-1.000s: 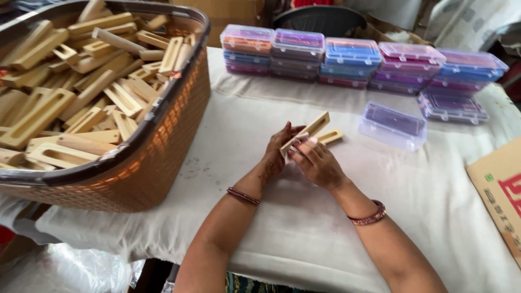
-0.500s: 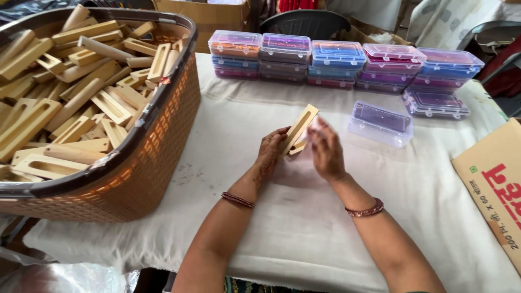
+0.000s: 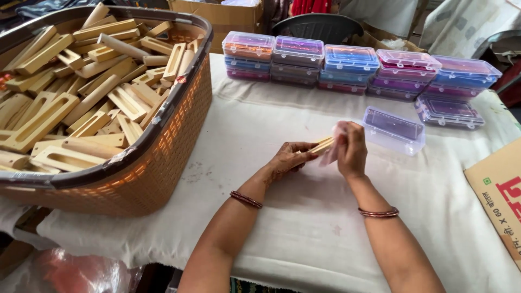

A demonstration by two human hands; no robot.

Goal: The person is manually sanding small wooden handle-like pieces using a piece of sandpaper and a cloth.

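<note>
I see both hands meeting near the middle of the frame, above the cloth-covered counter (image 3: 282,228). My left hand (image 3: 288,158) is closed on the near end of a small stack of pale wooden pieces (image 3: 324,145), fingers curled around them. My right hand (image 3: 351,147) is folded over the far end of the same stack, and a bit of thin pinkish film (image 3: 331,153) shows against its palm; I cannot tell whether that film wraps the pieces or merely lies beside them.

Just right of the right hand sits a clear plastic box (image 3: 394,130) with a purple tint, its lid down. Along the upper edge of the frame runs a row of stacked boxes (image 3: 353,68) of the same kind, in orange, purple, blue and pink. The left side of the frame is filled by a large brown woven basket (image 3: 157,163), heaped with wooden blocks (image 3: 81,92), many of them slotted. A cardboard carton (image 3: 496,195) juts in at the lower right edge.
</note>
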